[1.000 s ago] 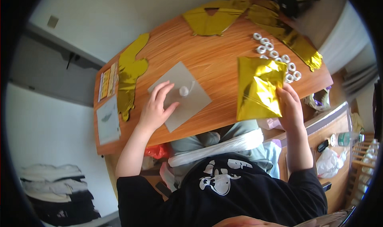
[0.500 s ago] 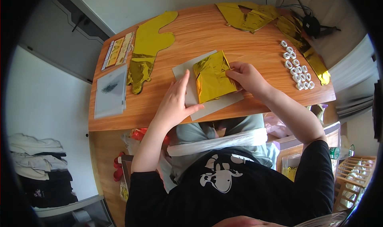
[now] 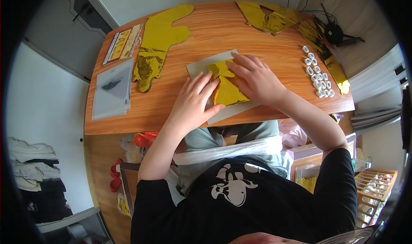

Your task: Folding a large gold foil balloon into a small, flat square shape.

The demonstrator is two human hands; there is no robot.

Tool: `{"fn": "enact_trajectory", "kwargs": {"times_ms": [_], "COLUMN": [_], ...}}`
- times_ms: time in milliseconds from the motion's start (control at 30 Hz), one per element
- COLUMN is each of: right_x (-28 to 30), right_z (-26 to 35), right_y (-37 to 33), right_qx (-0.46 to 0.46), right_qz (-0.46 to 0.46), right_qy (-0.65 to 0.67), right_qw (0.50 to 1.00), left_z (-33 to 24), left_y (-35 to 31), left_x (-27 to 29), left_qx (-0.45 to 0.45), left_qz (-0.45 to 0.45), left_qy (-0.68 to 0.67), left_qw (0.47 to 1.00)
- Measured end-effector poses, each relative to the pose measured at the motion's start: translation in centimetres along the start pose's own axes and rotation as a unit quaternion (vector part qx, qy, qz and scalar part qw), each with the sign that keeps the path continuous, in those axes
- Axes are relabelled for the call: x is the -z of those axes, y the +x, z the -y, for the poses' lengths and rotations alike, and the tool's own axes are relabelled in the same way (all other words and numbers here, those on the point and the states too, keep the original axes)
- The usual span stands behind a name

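A folded gold foil balloon (image 3: 231, 93) lies on a grey sheet (image 3: 198, 66) near the table's front edge. My left hand (image 3: 192, 99) rests along the balloon's left side, fingers spread and thumb at its near left corner. Flat across the upper right of the foil lies my right hand (image 3: 257, 78), its fingers stretched out and covering that part. Neither hand grips anything. Creases run over the foil between the two hands.
An unfolded gold foil balloon (image 3: 161, 36) lies on the table (image 3: 206, 33) at left. Beside it are clear plastic bags (image 3: 112, 91) and a printed card (image 3: 122, 44). More gold foil (image 3: 268, 18) lies at the back right, near small white ribbon rolls (image 3: 317, 77) and a black router (image 3: 334, 33).
My right hand has let go of the foil's right edge and moved up and left onto its top, flattening out. My left hand has shifted onto the left edge. The view has tilted slightly.
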State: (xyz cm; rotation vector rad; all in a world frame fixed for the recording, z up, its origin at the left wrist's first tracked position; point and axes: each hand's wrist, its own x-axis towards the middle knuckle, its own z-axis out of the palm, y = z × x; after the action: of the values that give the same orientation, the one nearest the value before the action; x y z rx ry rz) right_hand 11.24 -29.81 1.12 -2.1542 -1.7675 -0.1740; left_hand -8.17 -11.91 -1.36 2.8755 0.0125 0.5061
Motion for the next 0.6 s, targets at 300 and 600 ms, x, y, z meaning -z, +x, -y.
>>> {"fn": "enact_trajectory", "kwargs": {"times_ms": [300, 600], "right_x": [-1.9, -2.1], "right_z": [0.3, -0.4], "right_y": [0.2, 0.3], "right_qx": [-0.017, 0.015], "right_qz": [0.090, 0.115], "right_qy": [0.011, 0.011], "right_qw": [0.996, 0.993], "left_z": [-0.4, 2.4], "left_y": [-0.7, -0.6], "left_x": [0.5, 1.5], "left_qx": [0.042, 0.035], "left_qz": [0.017, 0.122], "left_qy": [0.024, 0.019], "left_qw": [0.999, 0.992]}}
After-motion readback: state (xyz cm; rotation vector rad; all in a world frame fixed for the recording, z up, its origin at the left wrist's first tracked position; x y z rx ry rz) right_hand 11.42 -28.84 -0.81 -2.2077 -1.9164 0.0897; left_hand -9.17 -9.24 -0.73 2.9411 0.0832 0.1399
